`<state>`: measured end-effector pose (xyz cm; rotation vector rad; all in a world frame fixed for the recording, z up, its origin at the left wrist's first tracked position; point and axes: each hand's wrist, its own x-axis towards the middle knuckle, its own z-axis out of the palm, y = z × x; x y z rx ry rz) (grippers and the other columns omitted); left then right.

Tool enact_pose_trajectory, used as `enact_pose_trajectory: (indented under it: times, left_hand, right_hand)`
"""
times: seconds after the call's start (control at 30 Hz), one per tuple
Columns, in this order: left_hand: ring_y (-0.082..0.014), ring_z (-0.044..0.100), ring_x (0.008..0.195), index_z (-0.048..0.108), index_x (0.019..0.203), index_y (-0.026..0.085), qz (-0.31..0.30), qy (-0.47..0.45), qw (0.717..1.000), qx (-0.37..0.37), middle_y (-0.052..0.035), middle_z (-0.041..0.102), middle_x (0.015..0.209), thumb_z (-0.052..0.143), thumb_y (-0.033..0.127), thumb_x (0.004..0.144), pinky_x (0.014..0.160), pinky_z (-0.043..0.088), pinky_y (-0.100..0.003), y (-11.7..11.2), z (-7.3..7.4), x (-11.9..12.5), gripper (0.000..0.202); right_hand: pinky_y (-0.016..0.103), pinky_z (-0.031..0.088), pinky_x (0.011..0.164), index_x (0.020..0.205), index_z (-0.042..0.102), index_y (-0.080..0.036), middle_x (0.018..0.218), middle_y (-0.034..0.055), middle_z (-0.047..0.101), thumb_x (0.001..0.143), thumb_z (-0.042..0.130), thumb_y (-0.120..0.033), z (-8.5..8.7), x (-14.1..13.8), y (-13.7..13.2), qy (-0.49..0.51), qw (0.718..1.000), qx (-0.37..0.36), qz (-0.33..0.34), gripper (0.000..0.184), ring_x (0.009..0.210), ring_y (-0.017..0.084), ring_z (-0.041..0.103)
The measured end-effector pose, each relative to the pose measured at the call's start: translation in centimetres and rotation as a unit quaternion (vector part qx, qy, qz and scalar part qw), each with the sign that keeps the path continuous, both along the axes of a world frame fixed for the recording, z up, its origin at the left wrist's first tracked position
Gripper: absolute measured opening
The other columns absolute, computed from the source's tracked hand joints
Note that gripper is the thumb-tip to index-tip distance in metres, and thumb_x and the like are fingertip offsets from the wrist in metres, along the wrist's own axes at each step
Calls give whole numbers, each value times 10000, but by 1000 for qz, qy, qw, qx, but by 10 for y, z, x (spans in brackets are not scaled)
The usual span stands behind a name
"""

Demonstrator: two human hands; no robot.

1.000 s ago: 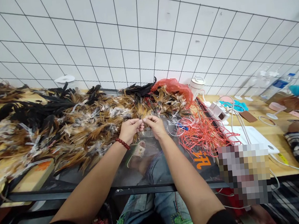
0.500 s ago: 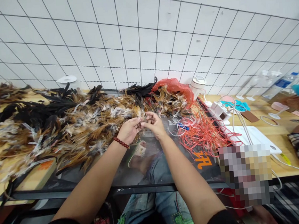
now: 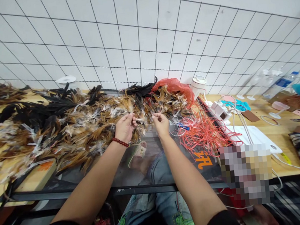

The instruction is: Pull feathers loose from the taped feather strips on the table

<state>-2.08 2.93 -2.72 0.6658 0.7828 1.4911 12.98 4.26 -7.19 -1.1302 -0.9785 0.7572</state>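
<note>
My left hand (image 3: 125, 128), with a dark red bead bracelet (image 3: 120, 142) on its wrist, is closed in a pinch on a small pale-brown feather (image 3: 130, 106) that points up from the fingertips. To its right, a short gap away, my right hand (image 3: 161, 124) has thumb and fingers pinched together. Whatever sits between those fingertips is too small to make out. Behind both hands spreads a thick heap of brown, white and black feathers (image 3: 85, 127), some bound in bundles with pale strips. Under my wrists lies a dark glossy board (image 3: 150, 177) that mirrors my legs and a shoe.
A tangle of red strings (image 3: 203, 134) lies right of my hands. Behind it are a red plastic bag (image 3: 175, 85) and a white lidded cup (image 3: 198, 86). Further right are a power strip (image 3: 221, 112), cables and a white flat device (image 3: 257, 140). A wire grid (image 3: 138, 40) stands at the back.
My hands, which were touching at the fingertips, have moved apart. The left has shifted left with the feather, and the right has moved slightly right.
</note>
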Motion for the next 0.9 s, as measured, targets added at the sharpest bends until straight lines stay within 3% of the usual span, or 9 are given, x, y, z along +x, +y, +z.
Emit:
enact_pose_trajectory:
  times: [0.17, 0.27, 0.37, 0.57, 0.73, 0.8, 0.9]
  left_hand:
    - [-49, 500, 505, 658, 740, 95, 37, 2, 999, 6, 12, 575, 593, 819, 254, 618, 481, 428, -165, 0, 0, 1, 256]
    - [-53, 497, 494, 651, 725, 101, 55, 5, 998, 4, 12, 577, 582, 815, 251, 616, 469, 421, -169, 0, 2, 2, 248]
    - [-53, 493, 486, 646, 707, 111, 67, 10, 998, -2, 16, 578, 576, 820, 259, 602, 463, 416, -172, 0, 2, 2, 251]
    - [-50, 481, 467, 655, 715, 112, 117, 32, 993, 9, 15, 587, 570, 823, 327, 574, 453, 400, -176, 4, -2, 2, 307]
    - [-49, 464, 454, 661, 693, 114, 136, 80, 987, 20, 17, 589, 561, 820, 400, 544, 439, 385, -177, 6, -10, 0, 360]
    - [-55, 474, 462, 671, 702, 117, 136, 102, 985, 25, 14, 601, 573, 811, 411, 552, 453, 403, -184, 8, -15, -1, 358]
    - [-77, 517, 485, 673, 688, 130, 139, 153, 978, 33, 2, 628, 590, 779, 413, 601, 491, 444, -206, 13, -23, -2, 314]
  right_hand:
    - [272, 450, 728, 924, 690, -177, 835, 16, 628, 741, 664, -326, -2, -7, -8, -211, 976, 21, 48, 237, 715, 128, 548]
    - [318, 418, 858, 922, 704, -215, 960, 35, 637, 722, 729, -387, 2, -12, -17, -353, 933, 45, 52, 265, 915, 175, 556]
    - [336, 375, 883, 900, 709, -238, 980, 32, 625, 749, 719, -398, 7, -14, -25, -445, 893, 44, 52, 220, 995, 201, 523]
    - [316, 346, 895, 1021, 681, -249, 1071, 18, 641, 904, 527, -263, 13, -20, -15, -409, 912, 14, 13, 194, 1042, 184, 510]
    - [341, 344, 864, 1045, 682, -278, 1077, 29, 632, 860, 588, -289, 10, -27, 3, -425, 904, -45, 21, 207, 1053, 222, 501]
    - [330, 340, 862, 906, 694, -257, 1053, 20, 637, 856, 581, -255, 7, -26, 4, -427, 903, -32, 26, 123, 1049, 215, 508]
    - [302, 348, 855, 879, 652, -210, 1013, 25, 653, 881, 509, -184, 6, -23, 0, -400, 916, 4, -2, 145, 995, 181, 536]
